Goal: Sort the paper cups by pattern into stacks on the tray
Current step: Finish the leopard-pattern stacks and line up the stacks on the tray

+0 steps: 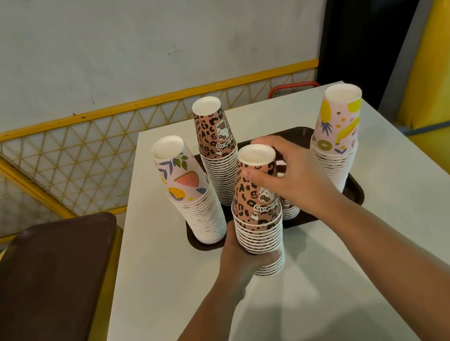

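A dark brown tray (355, 192) on the white table carries upside-down paper cup stacks. A leaf-and-fruit stack (192, 197) stands at its left, a leopard-print stack (217, 153) at the back, and a banana-and-kiwi stack (338, 138) at the right. My left hand (240, 257) grips the lower part of another leopard-print stack (258, 212), held at the tray's front edge. My right hand (293, 173) holds the top cup of that stack with thumb and fingers. Behind my right hand a short leopard stack (290, 211) sits on the tray, mostly hidden.
The white table (408, 228) extends toward me and to the right. A second brown tray (40, 308) lies on a yellow-edged surface at the left. A yellow mesh railing (67, 168) and a wall stand behind the table.
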Demonstrator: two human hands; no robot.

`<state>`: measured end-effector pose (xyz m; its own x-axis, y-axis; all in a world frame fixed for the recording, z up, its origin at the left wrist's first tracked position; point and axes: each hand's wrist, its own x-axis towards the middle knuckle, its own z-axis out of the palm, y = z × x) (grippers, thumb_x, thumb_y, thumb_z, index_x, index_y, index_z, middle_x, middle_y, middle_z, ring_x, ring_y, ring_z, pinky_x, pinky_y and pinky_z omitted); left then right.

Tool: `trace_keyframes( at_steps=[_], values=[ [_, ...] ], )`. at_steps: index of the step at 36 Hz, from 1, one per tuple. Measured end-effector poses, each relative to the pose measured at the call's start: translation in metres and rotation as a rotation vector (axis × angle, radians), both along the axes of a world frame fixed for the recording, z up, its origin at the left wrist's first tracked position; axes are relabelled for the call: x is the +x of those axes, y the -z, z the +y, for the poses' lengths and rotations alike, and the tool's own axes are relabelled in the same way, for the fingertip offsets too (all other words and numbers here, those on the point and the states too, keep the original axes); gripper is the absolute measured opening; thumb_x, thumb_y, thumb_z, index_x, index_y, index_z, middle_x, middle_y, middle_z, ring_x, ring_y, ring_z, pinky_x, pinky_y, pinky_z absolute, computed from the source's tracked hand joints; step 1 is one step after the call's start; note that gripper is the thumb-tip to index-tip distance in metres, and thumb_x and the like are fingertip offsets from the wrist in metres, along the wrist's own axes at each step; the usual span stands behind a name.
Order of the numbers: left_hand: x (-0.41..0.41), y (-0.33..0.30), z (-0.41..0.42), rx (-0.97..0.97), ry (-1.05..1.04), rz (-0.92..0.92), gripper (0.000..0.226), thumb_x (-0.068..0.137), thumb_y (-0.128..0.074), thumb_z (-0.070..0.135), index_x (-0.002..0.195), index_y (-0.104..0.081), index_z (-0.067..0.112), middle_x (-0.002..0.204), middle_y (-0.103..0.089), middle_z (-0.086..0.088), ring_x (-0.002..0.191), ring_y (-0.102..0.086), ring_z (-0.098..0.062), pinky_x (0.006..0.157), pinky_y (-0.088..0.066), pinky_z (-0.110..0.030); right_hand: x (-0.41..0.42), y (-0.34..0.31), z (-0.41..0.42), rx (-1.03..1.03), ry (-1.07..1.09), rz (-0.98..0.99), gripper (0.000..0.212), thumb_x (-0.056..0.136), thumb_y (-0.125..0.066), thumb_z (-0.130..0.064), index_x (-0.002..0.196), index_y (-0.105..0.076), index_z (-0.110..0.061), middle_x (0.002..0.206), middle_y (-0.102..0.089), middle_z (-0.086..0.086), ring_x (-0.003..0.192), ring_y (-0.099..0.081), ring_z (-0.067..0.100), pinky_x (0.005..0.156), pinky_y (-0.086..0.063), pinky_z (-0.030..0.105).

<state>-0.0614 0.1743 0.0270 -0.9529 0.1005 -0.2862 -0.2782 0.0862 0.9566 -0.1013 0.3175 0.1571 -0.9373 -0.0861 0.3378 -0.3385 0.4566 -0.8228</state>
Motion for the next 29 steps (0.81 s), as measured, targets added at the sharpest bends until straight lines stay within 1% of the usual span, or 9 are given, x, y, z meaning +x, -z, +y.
trace_keyframes(
  at_steps=[3,6,9,15,19,22,24,27,29],
  values=[
    [0.000,-0.002,0.000,0.009,0.004,0.003,0.103,0.036,-0.090,0.029,0.128,-0.047,0.040,0.120,-0.067,0.010,0.112,-0.062,-0.009,0.090,-0.053,-0.033,0.002,0.004,-0.003,0.026,-0.009,-0.039,0.051,0.072,-0.073,-0.038,0.118,-0.055,-0.022,0.100,-0.057,-0.018,0.088,-0.053,-0.012,0.073,-0.040,-0.002],
    [-0.001,-0.003,0.000,0.012,0.004,0.006,0.107,0.036,-0.090,0.030,0.133,-0.045,0.036,0.121,-0.066,0.009,0.114,-0.061,-0.011,0.093,-0.053,-0.037,0.001,0.007,-0.005,0.071,-0.014,-0.078,0.061,0.071,-0.072,-0.044,0.124,-0.052,-0.022,0.105,-0.057,-0.016,0.093,-0.051,-0.006,0.074,-0.037,0.002],
    [-0.001,-0.004,-0.001,0.007,0.005,0.012,0.103,0.038,-0.090,0.030,0.130,-0.045,0.040,0.121,-0.066,0.010,0.114,-0.061,-0.009,0.093,-0.053,-0.035,0.000,0.007,-0.006,0.055,-0.010,-0.069,0.058,0.073,-0.071,-0.041,0.124,-0.052,-0.020,0.111,-0.062,-0.009,0.097,-0.052,-0.002,0.077,-0.039,0.004],
    [-0.001,-0.004,-0.002,-0.006,0.003,0.010,0.097,0.037,-0.090,0.031,0.123,-0.047,0.045,0.121,-0.066,0.010,0.114,-0.061,-0.010,0.096,-0.052,-0.040,-0.003,-0.003,-0.005,-0.027,0.017,-0.046,0.048,0.074,-0.071,-0.036,0.117,-0.056,-0.018,0.096,-0.061,-0.012,0.091,-0.058,0.000,0.074,-0.045,0.005],
    [-0.002,-0.003,-0.002,-0.008,-0.003,0.006,0.097,0.036,-0.089,0.032,0.123,-0.047,0.044,0.120,-0.067,0.010,0.113,-0.062,-0.010,0.094,-0.053,-0.038,-0.005,-0.011,-0.003,-0.090,0.021,-0.046,0.045,0.076,-0.070,-0.038,0.115,-0.056,-0.022,0.099,-0.064,-0.012,0.091,-0.060,-0.005,0.079,-0.050,0.013],
    [-0.002,-0.003,-0.002,0.000,-0.010,0.000,0.097,0.035,-0.088,0.032,0.123,-0.047,0.042,0.119,-0.067,0.009,0.111,-0.062,-0.009,0.088,-0.053,-0.031,-0.009,-0.019,0.003,-0.195,0.071,-0.044,0.045,0.076,-0.069,-0.039,0.116,-0.056,-0.023,0.105,-0.067,-0.009,0.097,-0.063,0.004,0.086,-0.054,0.033],
    [-0.001,-0.002,-0.003,0.003,-0.018,-0.004,0.096,0.035,-0.088,0.031,0.121,-0.048,0.043,0.119,-0.067,0.009,0.110,-0.063,-0.009,0.085,-0.052,-0.029,-0.015,-0.026,0.010,-0.302,0.147,-0.019,0.046,0.076,-0.069,-0.038,0.116,-0.057,-0.021,0.108,-0.068,-0.006,0.099,-0.064,0.009,0.088,-0.053,0.040],
    [0.001,0.000,-0.005,-0.003,-0.031,-0.021,0.093,0.034,-0.088,0.031,0.117,-0.048,0.045,0.118,-0.067,0.010,0.109,-0.063,-0.009,0.084,-0.051,-0.028,-0.025,-0.036,0.023,-0.465,0.273,0.045,0.047,0.077,-0.068,-0.036,0.118,-0.057,-0.017,0.108,-0.068,-0.003,0.100,-0.065,0.009,0.085,-0.055,0.035],
    [0.002,0.000,-0.006,-0.005,-0.041,-0.033,0.092,0.033,-0.087,0.032,0.115,-0.048,0.045,0.116,-0.067,0.010,0.109,-0.063,-0.010,0.082,-0.051,-0.027,-0.032,-0.036,0.029,-0.391,0.375,0.104,0.049,0.080,-0.067,-0.037,0.123,-0.053,-0.018,0.113,-0.064,-0.006,0.104,-0.061,0.007,0.084,-0.053,0.026]
  ],
)
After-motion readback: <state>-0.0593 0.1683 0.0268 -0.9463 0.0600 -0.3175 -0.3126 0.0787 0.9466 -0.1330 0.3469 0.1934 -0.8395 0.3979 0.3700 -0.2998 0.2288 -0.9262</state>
